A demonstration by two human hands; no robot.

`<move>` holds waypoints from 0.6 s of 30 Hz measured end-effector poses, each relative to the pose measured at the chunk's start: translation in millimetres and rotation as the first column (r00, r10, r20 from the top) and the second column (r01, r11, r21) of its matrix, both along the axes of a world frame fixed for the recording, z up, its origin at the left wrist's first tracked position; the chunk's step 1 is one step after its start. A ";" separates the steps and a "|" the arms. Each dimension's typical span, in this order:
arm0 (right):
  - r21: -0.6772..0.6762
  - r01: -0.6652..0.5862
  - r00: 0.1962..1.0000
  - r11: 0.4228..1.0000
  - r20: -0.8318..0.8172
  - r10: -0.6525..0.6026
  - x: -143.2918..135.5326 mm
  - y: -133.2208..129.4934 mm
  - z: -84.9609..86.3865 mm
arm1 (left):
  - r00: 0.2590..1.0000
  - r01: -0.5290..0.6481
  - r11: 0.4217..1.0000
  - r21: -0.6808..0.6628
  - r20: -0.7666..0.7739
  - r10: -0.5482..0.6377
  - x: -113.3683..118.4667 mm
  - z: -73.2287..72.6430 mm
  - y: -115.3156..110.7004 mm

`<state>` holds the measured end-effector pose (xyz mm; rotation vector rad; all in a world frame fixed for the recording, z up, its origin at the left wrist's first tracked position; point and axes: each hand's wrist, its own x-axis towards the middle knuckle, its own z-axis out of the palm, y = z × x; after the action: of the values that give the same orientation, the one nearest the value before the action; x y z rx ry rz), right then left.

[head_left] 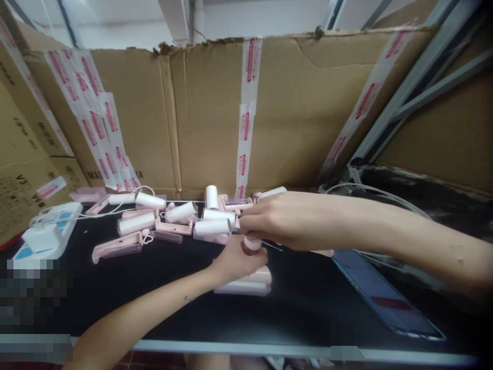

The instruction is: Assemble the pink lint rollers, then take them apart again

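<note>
Grasping pale cylinder (252, 243) in left hand (235, 260); curling right hand (271, 221) just beside, cannot tell whether holding anything; near white rollers (136, 224) on worktop (185, 321).

Counter (308, 318): black top, pale front edge. White rolls (136, 224) and pink handles (117, 245) lay scattered along the back. Power strip (70, 220) lay at left, phone (389, 293) at right, loose white cable (92, 212) near the strip.
</note>
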<state>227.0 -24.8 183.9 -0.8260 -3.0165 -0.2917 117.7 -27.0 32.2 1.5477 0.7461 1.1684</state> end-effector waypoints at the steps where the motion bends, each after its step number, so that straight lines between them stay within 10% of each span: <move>1: -0.040 -0.047 0.994 0.998 0.093 0.051 -2.4 -2.5 0.3 | 1.000 0.008 1.000 0.004 0.010 -0.008 -0.1 -1.1 0.6; 18: -0.091 0.057 0.968 0.994 0.248 -0.033 -26.5 -10.7 4.5 | 0.994 0.050 0.992 -0.120 0.105 -0.037 -0.2 -7.8 3.6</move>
<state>200.5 -35.4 188.4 -0.9325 -3.2690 -0.2675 117.5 -23.4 24.5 1.3855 0.6988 1.1400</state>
